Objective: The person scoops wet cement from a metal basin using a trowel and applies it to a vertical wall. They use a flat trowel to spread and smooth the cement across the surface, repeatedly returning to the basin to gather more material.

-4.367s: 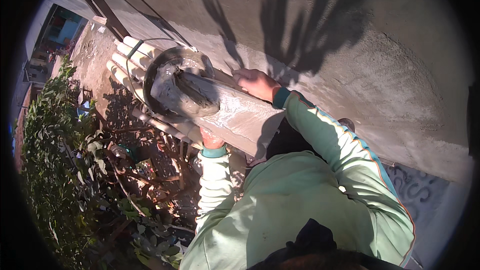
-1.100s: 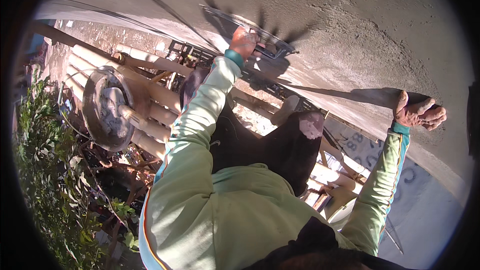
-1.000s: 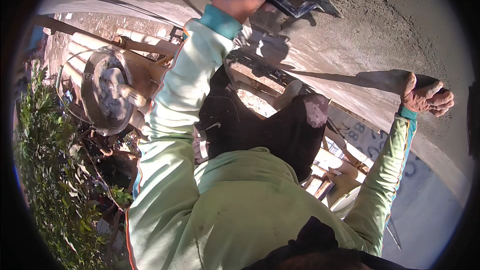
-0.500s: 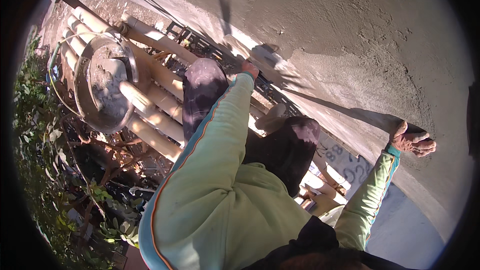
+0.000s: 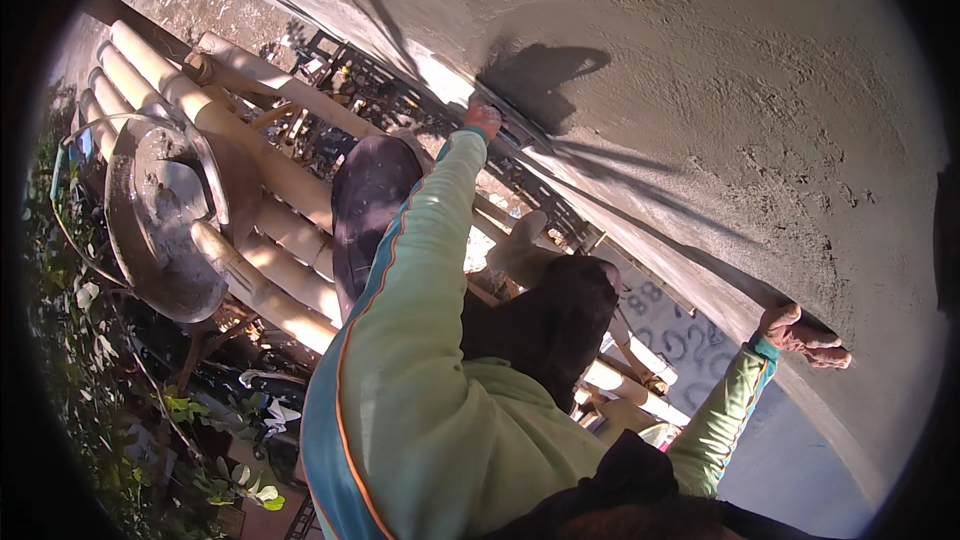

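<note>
My left hand is closed round the handle of a trowel, whose flat blade appears nearly edge-on against the grey plastered wall. The handle is mostly hidden by my fingers. Farther right, my right hand rests on the wall with its fingers stretched out, holding nothing. Rough, damp-looking plaster spreads over the wall above both hands. A round basin with wet grey mortar stands on the left, away from my hands.
Bamboo poles form a platform beneath my bent knees, with gaps between the poles. Green leafy branches fill the lower left. Below on the right is a grey surface with dark painted marks. Debris lies beneath the poles.
My left hand and the trowel have shifted slightly up and left along the wall. My right hand appears lower, still flat on the wall. The whole view has tilted a little.
</note>
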The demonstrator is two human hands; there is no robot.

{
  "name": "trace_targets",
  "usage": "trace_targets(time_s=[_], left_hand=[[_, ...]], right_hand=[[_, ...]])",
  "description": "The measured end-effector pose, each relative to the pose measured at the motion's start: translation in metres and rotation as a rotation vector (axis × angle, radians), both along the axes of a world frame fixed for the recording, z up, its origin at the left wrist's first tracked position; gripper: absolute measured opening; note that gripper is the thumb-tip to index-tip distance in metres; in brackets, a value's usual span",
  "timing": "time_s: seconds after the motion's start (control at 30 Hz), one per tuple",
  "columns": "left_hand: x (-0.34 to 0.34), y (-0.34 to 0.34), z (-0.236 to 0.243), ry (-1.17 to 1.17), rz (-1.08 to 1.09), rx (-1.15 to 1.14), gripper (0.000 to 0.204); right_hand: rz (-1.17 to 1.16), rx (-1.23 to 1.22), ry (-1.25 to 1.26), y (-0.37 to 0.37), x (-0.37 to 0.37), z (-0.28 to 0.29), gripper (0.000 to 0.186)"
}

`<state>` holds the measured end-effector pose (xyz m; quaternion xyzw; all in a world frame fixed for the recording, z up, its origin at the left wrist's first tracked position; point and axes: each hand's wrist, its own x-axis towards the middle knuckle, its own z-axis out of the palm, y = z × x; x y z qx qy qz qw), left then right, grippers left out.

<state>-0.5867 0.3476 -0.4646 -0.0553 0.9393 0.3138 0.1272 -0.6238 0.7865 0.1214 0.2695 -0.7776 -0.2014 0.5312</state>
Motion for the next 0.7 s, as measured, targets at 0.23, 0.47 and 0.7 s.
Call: trace_targets(time_s=[0.23, 0.47, 0.7], left_hand=[[0.008, -0.074, 0.362, 0.332, 0.69, 0.932, 0.013], [0.049, -0.144, 0.56, 0.667, 0.1, -0.604, 0.02], [0.072, -0.074, 0.23, 0.358, 0.061, -0.305, 0.035]], right_hand=[[0.03, -0.081, -0.026, 0.019, -0.012, -0.003, 0.099], [0.041, -0.103, 0.006, 0.021, -0.02, -0.003, 0.099], [0.027, -0.073, 0.0, 0.026, -0.019, -0.004, 0.099]])
